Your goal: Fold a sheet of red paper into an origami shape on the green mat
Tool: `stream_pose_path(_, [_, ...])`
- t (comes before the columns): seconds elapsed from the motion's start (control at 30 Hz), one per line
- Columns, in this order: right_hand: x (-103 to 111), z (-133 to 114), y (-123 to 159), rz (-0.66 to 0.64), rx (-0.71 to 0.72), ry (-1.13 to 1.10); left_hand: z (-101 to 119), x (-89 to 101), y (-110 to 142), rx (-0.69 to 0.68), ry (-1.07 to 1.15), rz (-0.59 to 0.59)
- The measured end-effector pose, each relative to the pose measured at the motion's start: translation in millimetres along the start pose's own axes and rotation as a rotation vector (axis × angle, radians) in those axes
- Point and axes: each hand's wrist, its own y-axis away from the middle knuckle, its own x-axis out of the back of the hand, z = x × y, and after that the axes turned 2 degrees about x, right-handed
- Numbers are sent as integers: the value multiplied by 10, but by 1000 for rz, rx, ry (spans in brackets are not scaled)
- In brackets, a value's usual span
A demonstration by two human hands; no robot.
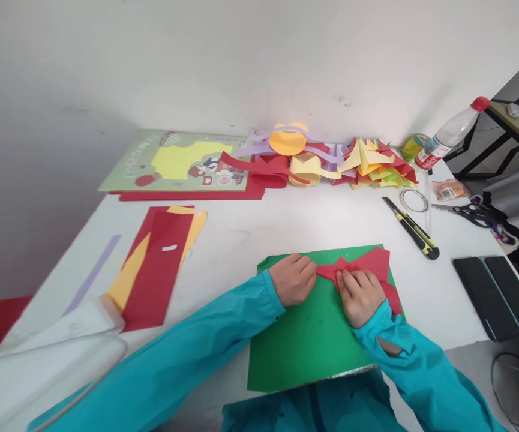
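A folded red paper piece (371,264) lies over a green sheet (302,342) near the table's front edge. Its narrow end points left, and wider flaps spread to the right. My left hand (294,279) is closed, pinching the narrow tip. Close beside it, my right hand (360,295) presses bent fingers and thumb on the middle of the same paper. Part of the folded paper is hidden under my right hand.
A utility knife (411,228), tape roll (414,201), scissors (466,211) and dark folded phone (495,297) lie right. Folded paper shapes (367,162) and a bottle (448,135) stand behind. Red paper strips (158,270) and a green pad (126,171) lie left.
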Motion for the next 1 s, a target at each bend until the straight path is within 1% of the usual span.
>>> stream_pose_path(0.03, [1,0,-1,9,-3,-2,-15,4,8,2,-8,-1])
stream_pose_path(0.1, [7,4,0,7,1,-7,-57,32,19,22,-28,-39])
stream_pose_path(0.2, [26,16,4,-40,24,-10,-108,68,22,44,-37,-105])
stream_pose_path(0.27, [40,26,3,-49,51,-3,-114,55,24,41,-30,-83])
stream_pose_path(0.37, [49,38,-4,-21,90,-1,-101,5,30,12,-15,-25])
stream_pose_path(0.47, [48,43,-9,11,99,1,-101,15,36,-24,-11,-23])
stream_pose_path(0.53, [44,41,-8,15,96,0,-101,80,43,13,-47,-39])
stream_pose_path(0.6, [40,36,-6,8,98,-7,-72,172,57,111,-104,-58])
stream_pose_path(0.67, [36,29,-5,19,89,-11,16,263,78,209,-141,-66])
stream_pose_path(0.77, [37,23,-12,36,66,-12,258,337,104,272,-115,-58])
stream_pose_path(0.87, [48,26,-18,33,83,-15,524,317,114,286,-84,12])
stream_pose_path(0.93, [55,30,-17,29,97,-11,645,273,120,331,-71,-10])
stream_pose_path(1.0, [57,33,-12,31,100,-5,705,230,130,391,-58,-39])
